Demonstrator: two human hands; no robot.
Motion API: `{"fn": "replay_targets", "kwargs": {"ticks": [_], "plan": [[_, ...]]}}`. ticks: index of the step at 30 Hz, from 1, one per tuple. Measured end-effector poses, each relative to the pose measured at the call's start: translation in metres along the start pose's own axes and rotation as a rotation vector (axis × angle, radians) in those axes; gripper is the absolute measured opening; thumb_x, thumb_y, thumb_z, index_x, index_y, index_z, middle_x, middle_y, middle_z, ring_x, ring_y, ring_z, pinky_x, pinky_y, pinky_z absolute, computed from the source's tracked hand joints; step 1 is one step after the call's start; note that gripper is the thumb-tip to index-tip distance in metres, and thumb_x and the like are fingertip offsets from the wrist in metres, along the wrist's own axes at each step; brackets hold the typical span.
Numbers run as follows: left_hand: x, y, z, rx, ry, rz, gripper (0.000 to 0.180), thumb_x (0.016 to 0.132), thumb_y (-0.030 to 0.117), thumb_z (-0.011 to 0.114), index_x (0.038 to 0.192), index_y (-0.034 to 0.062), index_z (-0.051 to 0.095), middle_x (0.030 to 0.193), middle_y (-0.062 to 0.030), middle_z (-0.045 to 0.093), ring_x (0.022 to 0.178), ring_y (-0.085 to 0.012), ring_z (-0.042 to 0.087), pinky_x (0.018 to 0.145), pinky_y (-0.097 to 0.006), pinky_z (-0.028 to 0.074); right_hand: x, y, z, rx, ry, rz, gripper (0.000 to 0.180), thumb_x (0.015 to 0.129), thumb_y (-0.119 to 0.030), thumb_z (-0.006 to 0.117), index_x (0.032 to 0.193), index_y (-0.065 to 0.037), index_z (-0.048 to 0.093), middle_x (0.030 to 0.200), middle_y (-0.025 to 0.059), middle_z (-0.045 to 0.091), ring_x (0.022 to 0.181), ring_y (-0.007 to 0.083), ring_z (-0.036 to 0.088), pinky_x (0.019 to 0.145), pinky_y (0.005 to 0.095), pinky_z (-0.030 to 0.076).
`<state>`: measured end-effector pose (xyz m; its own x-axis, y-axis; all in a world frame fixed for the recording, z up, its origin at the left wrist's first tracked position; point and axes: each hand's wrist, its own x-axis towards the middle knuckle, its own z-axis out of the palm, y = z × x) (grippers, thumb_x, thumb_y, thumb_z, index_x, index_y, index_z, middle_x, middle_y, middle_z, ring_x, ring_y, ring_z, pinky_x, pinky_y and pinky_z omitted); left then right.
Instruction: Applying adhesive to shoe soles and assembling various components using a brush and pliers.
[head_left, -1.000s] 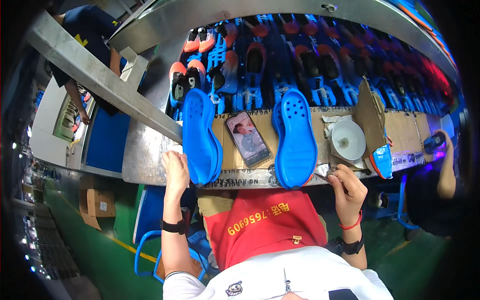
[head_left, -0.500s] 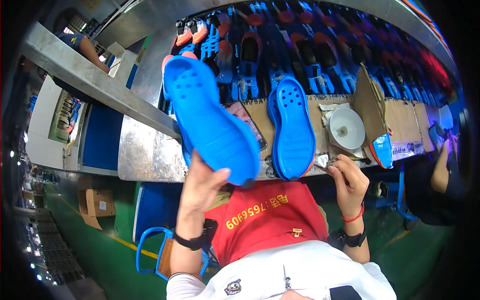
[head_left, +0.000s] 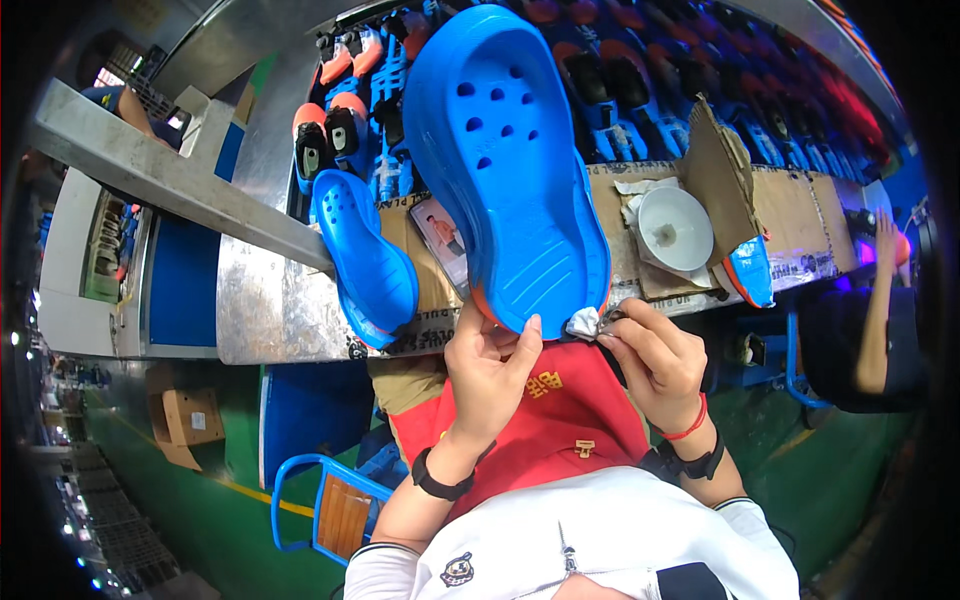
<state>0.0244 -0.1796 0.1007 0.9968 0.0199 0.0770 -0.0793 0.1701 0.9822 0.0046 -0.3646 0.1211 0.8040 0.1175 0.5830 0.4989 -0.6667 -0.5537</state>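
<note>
Blue clog (head_left: 510,170) is being steadied by our left hand (head_left: 487,372) gripping its heel while our right hand (head_left: 650,355), pinching a small cloth (head_left: 583,321), should be wiping with light pressure.

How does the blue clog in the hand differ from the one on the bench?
The held clog is raised in the left hand, sole toward the camera; the bench clog lies untouched on cardboard. The held one looks far larger, being nearer. Both are blue with holes.
</note>
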Motion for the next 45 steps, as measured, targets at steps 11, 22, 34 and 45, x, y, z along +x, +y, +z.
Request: {"fn": "replay_targets", "kwargs": {"ticks": [11,22,34,45], "plan": [[-0.002,-0.003,0.000,-0.005,-0.001,0.089,0.037,0.090,-0.004,0.062,0.124,-0.0057,0.047,0.107,-0.0111,0.064,0.094,-0.0134,0.065,0.082,-0.027,0.056,-0.002,-0.003,0.003,0.075,0.022,0.058,0.018,0.073,0.004,0.076,0.089,0.001,0.067,0.092,0.0156,0.069,0.068,0.0254,0.069,0.057,0.0294,0.054],[-0.004,-0.002,0.001,-0.014,0.001,0.076,0.036,0.090,-0.003,0.063,0.122,-0.0058,0.048,0.107,-0.0107,0.064,0.093,-0.0134,0.066,0.082,-0.027,0.056,-0.008,0.006,0.004,-0.011,0.108,0.062,0.018,0.074,0.003,0.077,0.089,0.002,0.067,0.091,0.0163,0.069,0.061,0.0236,0.066,0.053,0.0273,0.051],[0.004,-0.004,0.004,-0.011,-0.028,0.072,0.042,0.088,-0.006,0.064,0.125,-0.0040,0.045,0.107,-0.0103,0.062,0.095,-0.0133,0.065,0.081,-0.026,0.056,-0.001,0.008,0.004,0.014,0.103,0.056,0.016,0.077,0.005,0.074,0.090,0.003,0.067,0.093,0.0180,0.070,0.058,0.0210,0.064,0.052,0.0257,0.048],[0.052,0.062,0.001,0.045,-0.125,0.287,0.062,0.086,-0.005,0.065,0.131,0.0025,0.023,0.117,-0.0175,0.057,0.098,-0.0218,0.066,0.082,-0.035,0.059,-0.010,0.021,-0.031,-0.020,0.292,0.133,0.013,0.077,0.007,0.072,0.087,0.004,0.065,0.094,0.0182,0.069,0.062,0.0205,0.063,0.057,0.0257,0.048]]}}
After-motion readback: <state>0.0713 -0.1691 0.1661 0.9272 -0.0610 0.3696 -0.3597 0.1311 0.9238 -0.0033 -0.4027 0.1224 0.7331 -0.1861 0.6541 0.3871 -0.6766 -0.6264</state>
